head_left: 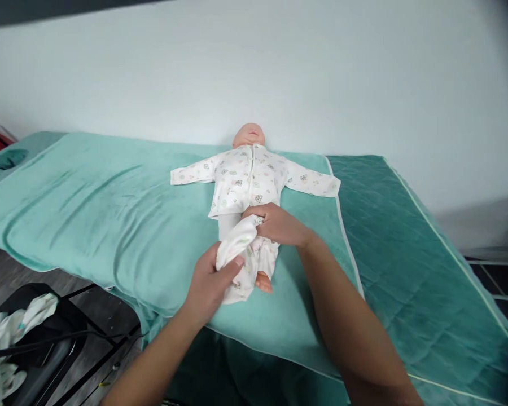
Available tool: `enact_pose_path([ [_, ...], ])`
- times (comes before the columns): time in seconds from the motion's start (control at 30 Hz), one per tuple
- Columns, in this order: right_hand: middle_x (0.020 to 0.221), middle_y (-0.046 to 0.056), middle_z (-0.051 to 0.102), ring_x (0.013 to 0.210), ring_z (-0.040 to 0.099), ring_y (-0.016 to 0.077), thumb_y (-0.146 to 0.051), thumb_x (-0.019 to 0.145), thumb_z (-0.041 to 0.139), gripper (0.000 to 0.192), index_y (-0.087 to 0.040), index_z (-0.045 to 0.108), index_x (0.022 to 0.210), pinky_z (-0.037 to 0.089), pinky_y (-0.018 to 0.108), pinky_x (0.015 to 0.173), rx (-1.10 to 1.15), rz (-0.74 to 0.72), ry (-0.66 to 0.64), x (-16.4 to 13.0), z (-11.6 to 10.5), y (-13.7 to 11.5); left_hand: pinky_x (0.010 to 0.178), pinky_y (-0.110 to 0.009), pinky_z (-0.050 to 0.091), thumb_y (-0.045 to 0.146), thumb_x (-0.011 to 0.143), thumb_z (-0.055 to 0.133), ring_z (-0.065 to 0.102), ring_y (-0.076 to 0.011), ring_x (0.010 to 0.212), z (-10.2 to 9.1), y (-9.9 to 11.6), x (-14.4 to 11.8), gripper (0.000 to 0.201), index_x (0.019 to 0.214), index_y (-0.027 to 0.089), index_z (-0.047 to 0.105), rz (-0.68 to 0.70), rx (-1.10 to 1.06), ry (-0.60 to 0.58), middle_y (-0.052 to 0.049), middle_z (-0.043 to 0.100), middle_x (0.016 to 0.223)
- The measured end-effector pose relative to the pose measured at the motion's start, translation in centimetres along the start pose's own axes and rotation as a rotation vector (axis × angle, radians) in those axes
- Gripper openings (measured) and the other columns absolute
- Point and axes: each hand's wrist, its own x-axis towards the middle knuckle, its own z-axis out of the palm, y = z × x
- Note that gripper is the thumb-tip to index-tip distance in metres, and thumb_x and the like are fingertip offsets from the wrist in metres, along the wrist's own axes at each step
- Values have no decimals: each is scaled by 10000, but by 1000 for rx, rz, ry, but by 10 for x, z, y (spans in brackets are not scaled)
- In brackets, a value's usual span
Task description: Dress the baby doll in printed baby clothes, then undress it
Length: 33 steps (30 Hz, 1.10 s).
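A baby doll (250,134) lies on its back on a green bed cover, arms spread wide. It wears a white printed long-sleeved top (241,177), fastened down the front. Around its legs is a pair of matching baby pants (239,239), bunched up at the top. My left hand (207,282) grips the pants' fabric low on one leg, thumb on top. Higher up, by the hem of the top, my right hand (275,223) pinches the pants' gathered edge. One bare doll foot (263,282) sticks out of a pant leg; the other foot is hidden.
The bed's light green cover (80,186) stretches left, with a darker quilted cover (398,248) on the right. A white wall (254,67) stands behind. At lower left, a black chair (63,349) holds white printed clothes (8,338), with a dark cable crossing it.
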Motion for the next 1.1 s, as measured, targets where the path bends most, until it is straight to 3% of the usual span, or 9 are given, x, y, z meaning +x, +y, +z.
enact_pose_path([
  [0.17,898,26,727,839,660,191,-217,735,632,174,-175,704,888,497,285,759,123,-175,-113,-2,-8,5,669,-272,396,333,910,603,528,-139,704,20,24,-8,171,854,172,618,324,566,-40,-3,595,752],
  [0.23,941,47,736,870,670,211,-280,750,678,229,-160,707,942,512,305,783,165,-240,-182,-4,-13,10,718,-283,410,276,913,579,546,-149,744,26,34,1,115,868,177,614,460,640,-83,-9,615,793],
  [0.33,966,67,746,925,677,258,-429,775,710,323,-158,709,951,527,351,824,186,-236,-180,-6,-17,21,748,-271,413,263,906,599,540,-137,772,29,48,23,85,892,180,610,505,600,-90,2,614,822],
  [0.47,1131,83,742,1153,637,306,-595,785,708,513,-190,712,1101,481,443,1028,249,-137,-58,-5,-15,32,695,-236,392,316,881,646,492,-111,743,23,59,56,151,875,178,586,451,456,-71,27,567,796],
  [0.57,1225,82,717,1224,605,309,-659,786,691,623,-197,696,1204,455,462,1080,287,-127,-122,-4,-12,32,630,-218,359,388,828,706,438,-92,662,15,61,73,256,822,179,560,391,377,-78,50,507,713],
  [0.77,1299,76,682,1274,579,276,-536,862,671,529,-213,665,1280,421,428,1112,301,-162,-181,-3,-13,25,587,-213,359,476,787,750,455,-84,610,7,51,63,361,826,176,554,150,148,-55,46,525,705],
  [0.93,916,24,738,858,691,210,-368,808,661,242,-176,720,941,538,320,800,246,-78,-166,-2,-10,15,562,-212,353,468,813,743,451,-79,580,9,34,18,359,829,180,529,0,-15,-8,49,519,697],
  [1.03,688,-34,651,519,562,120,-296,750,613,139,-183,674,803,452,247,527,193,33,-153,-2,-7,7,569,-204,347,461,834,732,430,-72,597,17,25,-8,365,807,175,506,-57,-115,103,49,497,700],
  [1.1,620,-51,598,462,499,100,-248,704,573,135,-189,673,772,397,230,468,140,60,-154,-3,-6,3,613,-201,375,450,843,730,455,-76,655,27,21,-23,338,846,168,543,-91,-195,181,37,522,751],
])
